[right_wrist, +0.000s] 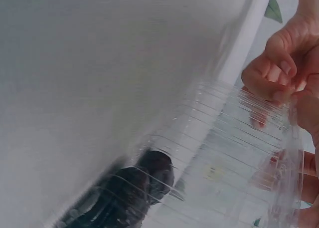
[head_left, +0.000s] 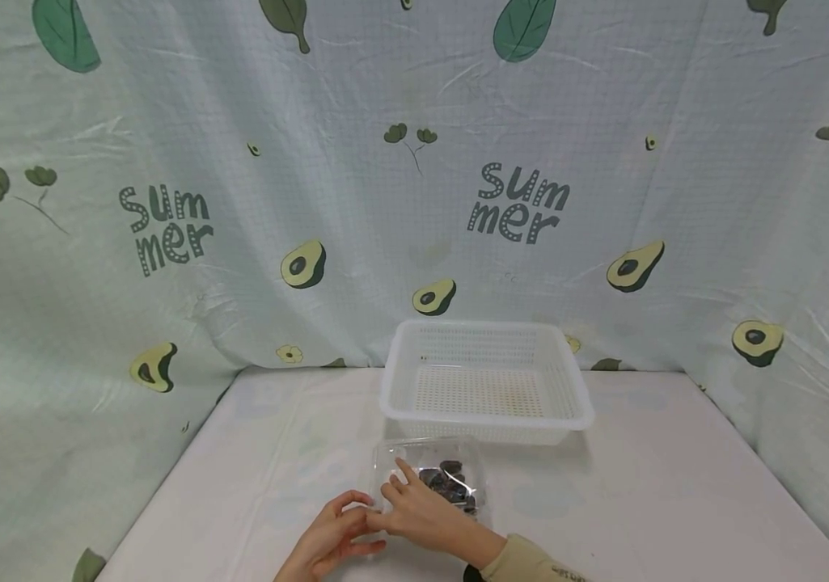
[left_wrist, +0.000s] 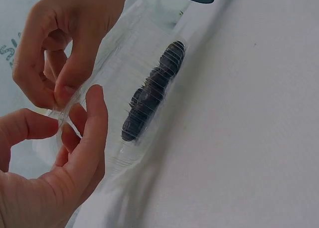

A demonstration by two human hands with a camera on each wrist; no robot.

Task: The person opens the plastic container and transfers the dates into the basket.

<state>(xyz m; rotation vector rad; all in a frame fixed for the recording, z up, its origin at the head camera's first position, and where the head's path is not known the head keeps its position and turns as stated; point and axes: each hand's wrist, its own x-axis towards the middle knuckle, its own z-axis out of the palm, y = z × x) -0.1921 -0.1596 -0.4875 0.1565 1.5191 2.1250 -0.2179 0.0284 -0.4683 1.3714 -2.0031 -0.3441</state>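
A clear ribbed plastic box (head_left: 429, 443) lies on the table in front of me, with several dark, rounded, oblong pieces (left_wrist: 149, 96) inside. They gather toward one side, seen through the clear wall; their kind does not show. My left hand (head_left: 334, 533) pinches the box's left edge, thumb on one side and fingers on the other. Right beside it, my right hand (head_left: 421, 513) reaches across the box and pinches the same edge between thumb and finger. In the right wrist view, fingers of both hands meet at the rim, and the dark pieces (right_wrist: 117, 193) lie away from them.
Just behind the box stands a white perforated plastic basket (head_left: 487, 422). A pale cloth covers the table (head_left: 298, 436). A curtain with avocado prints (head_left: 356, 202) hangs along the back and sides of the table.
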